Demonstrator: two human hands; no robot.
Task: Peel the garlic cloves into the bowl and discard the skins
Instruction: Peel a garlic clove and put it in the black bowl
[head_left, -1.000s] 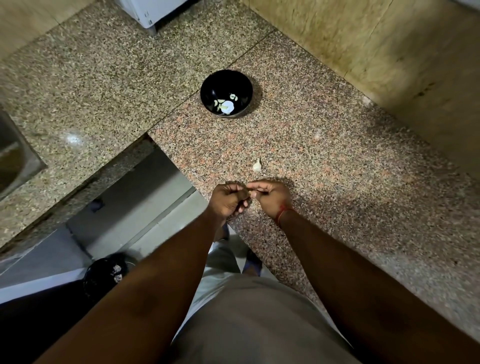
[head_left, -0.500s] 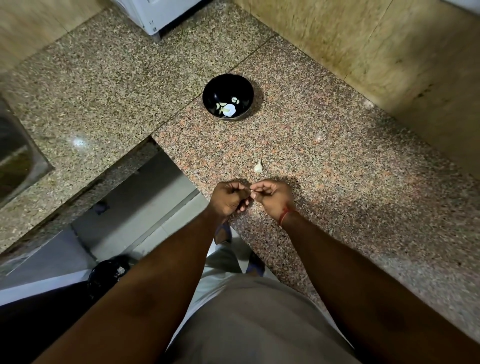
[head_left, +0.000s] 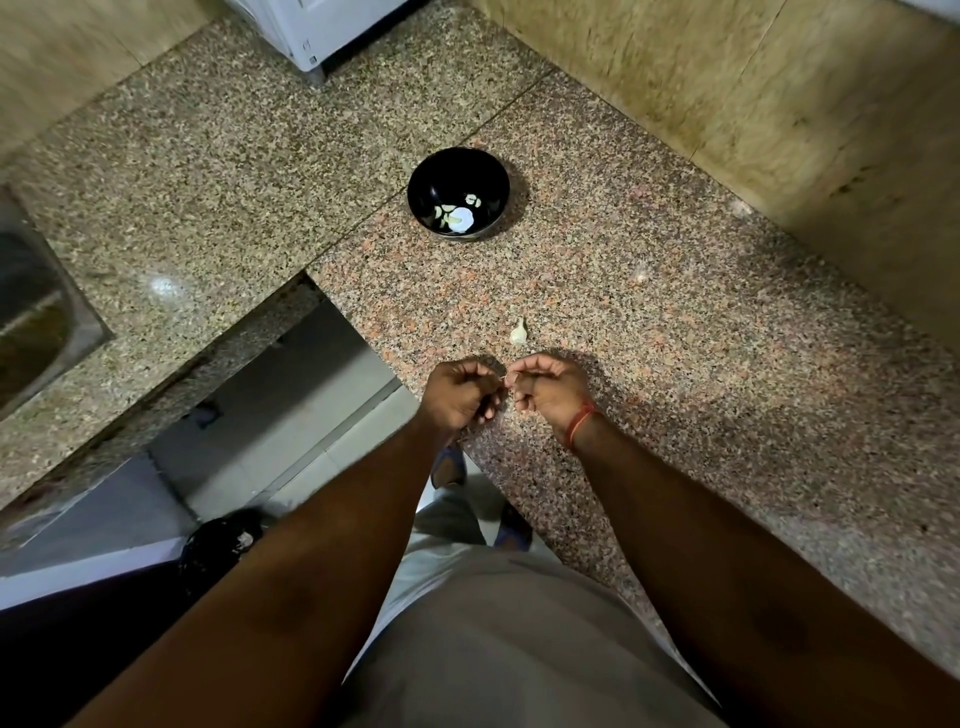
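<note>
A speckled granite counter (head_left: 649, 332) fills the view. A black bowl (head_left: 457, 179) holding pale peeled cloves is set well beyond the hands. The left hand (head_left: 462, 395) and right hand (head_left: 548, 387) are held together above the counter edge, fingers curled, a small garlic piece (head_left: 505, 378) pinched between them; detail is too small to resolve. One unpeeled clove (head_left: 518, 332) is seen lying just beyond the hands.

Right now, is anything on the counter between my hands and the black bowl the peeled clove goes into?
Only one loose garlic clove, lying on the granite counter just beyond the right hand and left hand. The counter between it and the black bowl looks bare, so lifting over it avoids it.
</note>
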